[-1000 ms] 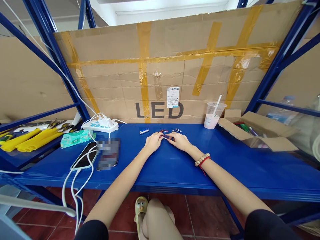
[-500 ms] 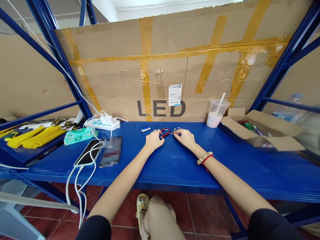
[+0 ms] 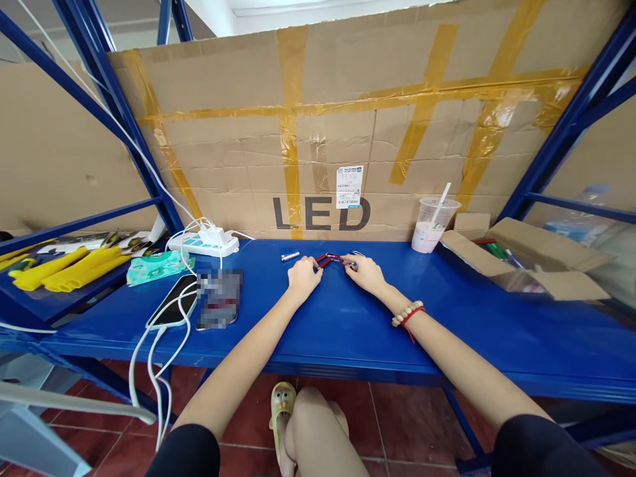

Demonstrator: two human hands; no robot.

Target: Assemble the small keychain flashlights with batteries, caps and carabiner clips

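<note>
My left hand (image 3: 303,277) is closed, its fingertips pinching the left end of a slim red piece that looks like a carabiner (image 3: 325,259). My right hand (image 3: 365,272) meets the other end with thumb and fingers pressed together. Between the fingertips the red piece forms a narrow bent loop, with a bit of silver near its right side. A small thin silvery item (image 3: 358,253) shows just behind my right fingers; its kind is unclear. Left of my left hand, a blue-and-silver battery (image 3: 290,256) lies on the blue shelf top (image 3: 342,324).
On the left are two phones (image 3: 173,301) with white cables, a power strip (image 3: 213,246), a green tissue pack (image 3: 155,267) and yellow rolled items (image 3: 84,268). To the right stand a plastic cup (image 3: 431,228) with a straw and an open cardboard box (image 3: 477,262). Large cardboard (image 3: 223,165) walls the back.
The two ends of the red piece have drawn together into one bent loop between my hands. Both hands stay nearly in place, and the view has shifted slightly.
</note>
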